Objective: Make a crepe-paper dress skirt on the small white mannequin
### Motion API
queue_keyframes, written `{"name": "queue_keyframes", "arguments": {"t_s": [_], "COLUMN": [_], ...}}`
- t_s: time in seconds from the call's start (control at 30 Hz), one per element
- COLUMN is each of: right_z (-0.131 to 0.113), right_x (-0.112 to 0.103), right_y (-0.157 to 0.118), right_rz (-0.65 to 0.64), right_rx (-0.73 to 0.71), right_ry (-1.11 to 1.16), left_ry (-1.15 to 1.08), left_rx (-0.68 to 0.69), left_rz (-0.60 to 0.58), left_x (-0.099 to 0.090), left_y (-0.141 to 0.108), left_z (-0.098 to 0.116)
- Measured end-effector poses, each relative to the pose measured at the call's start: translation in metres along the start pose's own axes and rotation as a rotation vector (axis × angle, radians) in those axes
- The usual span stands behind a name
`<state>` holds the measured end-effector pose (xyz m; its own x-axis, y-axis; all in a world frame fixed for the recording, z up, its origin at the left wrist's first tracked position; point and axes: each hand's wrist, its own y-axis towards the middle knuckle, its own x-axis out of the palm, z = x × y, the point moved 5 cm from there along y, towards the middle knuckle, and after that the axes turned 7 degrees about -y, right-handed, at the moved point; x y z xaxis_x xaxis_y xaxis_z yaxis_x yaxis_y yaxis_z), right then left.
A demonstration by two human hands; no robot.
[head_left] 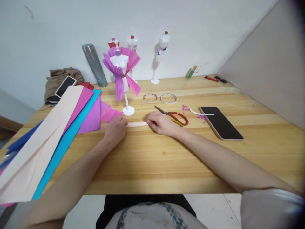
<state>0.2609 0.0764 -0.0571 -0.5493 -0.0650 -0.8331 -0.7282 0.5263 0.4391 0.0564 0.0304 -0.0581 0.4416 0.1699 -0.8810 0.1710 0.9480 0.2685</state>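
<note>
A narrow pale pink strip [137,124] is stretched low over the wooden table between my two hands. My left hand [116,128] has its fingers closed on the strip's left end, beside a bright pink paper piece [111,114]. The right end is pinched in my right hand [160,123], which is just left of the red-handled scissors [172,115]. Behind my hands stands a small white mannequin [121,62] with purple and pink crepe paper [132,60] around its body.
Sheets of coloured paper [53,133] lie at the left, by a cloth and a phone [66,86]. A bottle [94,65], more mannequins [164,41] and two tape rolls [169,98] are behind. A large phone [221,123] lies at the right under a white strip.
</note>
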Motion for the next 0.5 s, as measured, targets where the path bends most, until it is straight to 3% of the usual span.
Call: {"name": "queue_keyframes", "arguments": {"t_s": [0.5], "right_z": [0.000], "right_x": [0.003], "right_y": [-0.002], "right_rz": [-0.013], "right_rx": [-0.062], "right_ry": [-0.104], "left_ry": [0.169], "left_rx": [-0.002], "left_rz": [-0.173], "left_x": [0.000], "left_y": [0.001], "left_z": [0.019]}}
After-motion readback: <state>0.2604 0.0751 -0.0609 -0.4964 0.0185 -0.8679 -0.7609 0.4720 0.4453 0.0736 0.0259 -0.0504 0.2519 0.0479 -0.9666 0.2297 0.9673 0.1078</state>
